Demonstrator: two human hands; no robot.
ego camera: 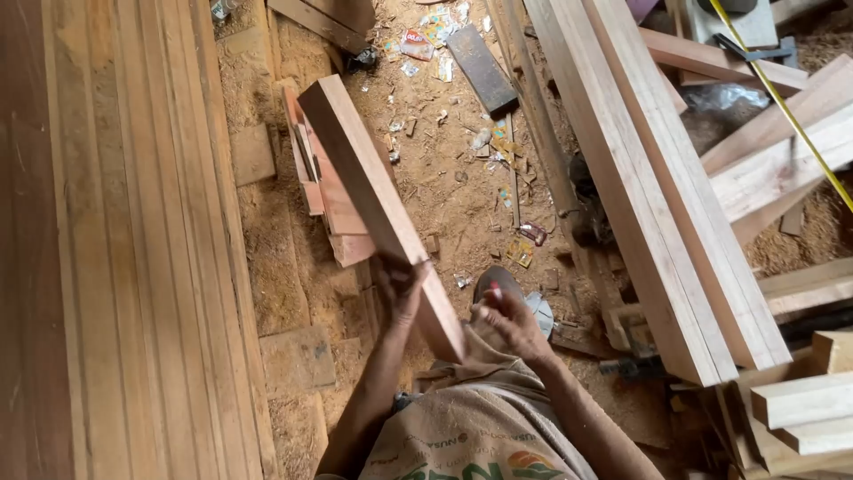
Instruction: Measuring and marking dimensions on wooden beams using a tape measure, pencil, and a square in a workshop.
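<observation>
1. Reddish wood block (378,200) slants from far left toward the near middle, above the sawdust floor (444,178).
2. Left hand (400,289) clasps its near end.
3. Right hand (508,322) rests beside it, fingers curled; whether it holds anything, I cannot tell.

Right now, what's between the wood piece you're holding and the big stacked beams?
In the head view, sawdust floor littered with wrappers and a dark flat block.

left hand (400,289) grips wooden plank (378,204) | right hand (508,322) at its near end | sawdust floor (444,169) below
</observation>
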